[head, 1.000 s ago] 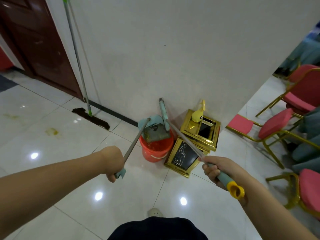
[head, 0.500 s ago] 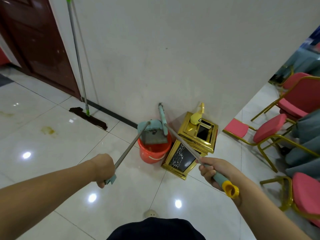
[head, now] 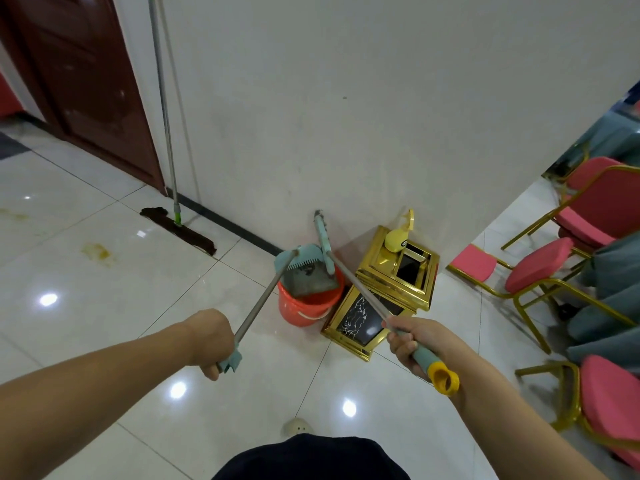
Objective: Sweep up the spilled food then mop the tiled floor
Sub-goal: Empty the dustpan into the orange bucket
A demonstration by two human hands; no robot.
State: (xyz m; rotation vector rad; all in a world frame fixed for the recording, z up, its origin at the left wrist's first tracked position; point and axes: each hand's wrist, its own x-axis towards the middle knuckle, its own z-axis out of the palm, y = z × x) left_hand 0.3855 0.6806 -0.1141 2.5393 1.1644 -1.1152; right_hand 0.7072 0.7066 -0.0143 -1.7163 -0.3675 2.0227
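My left hand (head: 211,336) grips the metal handle of a teal dustpan (head: 308,275), which hangs tilted over an orange bucket (head: 304,308) by the wall. The broom's teal handle with a yellow ring end is in my right hand (head: 414,341). The broom head (head: 323,237) sits against the wall above the bucket, right beside the dustpan. A flat mop (head: 178,230) with a dark pad leans on the wall to the left. On the white tiles at the left is a yellowish stain (head: 98,252).
A gold-framed bin (head: 398,268) stands right of the bucket, with a second gold and black box (head: 360,317) in front of it. Red chairs with gold frames (head: 540,265) crowd the right side. A dark wooden door (head: 79,84) is at the far left.
The view has shifted slightly. Both hands keep their grips, and the dustpan and broom head stay over the bucket.
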